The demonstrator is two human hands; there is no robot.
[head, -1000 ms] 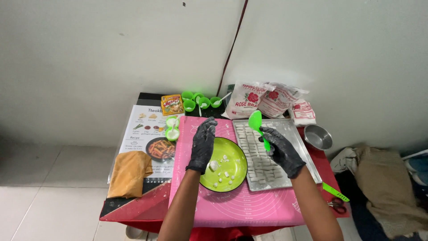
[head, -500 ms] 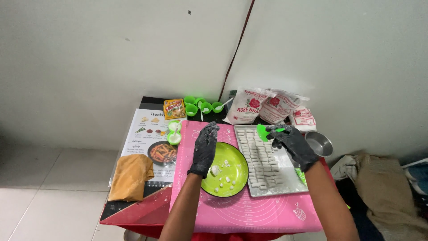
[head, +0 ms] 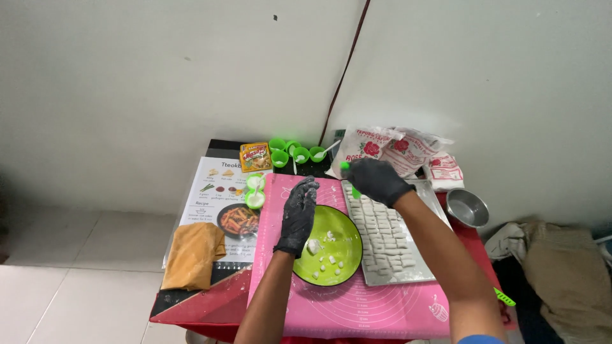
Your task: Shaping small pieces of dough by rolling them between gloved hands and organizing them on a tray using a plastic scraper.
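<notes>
While the left hand (head: 298,216) has stayed over the green plate (head: 331,245), fingers loosely spread and resting on the rim beside a white dough lump (head: 313,246), the right hand (head: 376,181) has travelled up and away from the plate to the far end of the tray (head: 390,239). It is now closed around a green tool (head: 346,167); what kind of tool, can't tell. So work looks shifted from plate to tray. Dough: small white chunks scattered on the plate, irregular, floury; on the metal tray they lie in neat rows of short pieces, mostly filled. Plate and tray sit side by side on a pink mat (head: 357,306) on the table. Beyond: green cups (head: 296,153), flour bags (head: 389,150), a steel bowl (head: 467,207), a recipe sheet (head: 223,204), an orange cloth (head: 192,255).
</notes>
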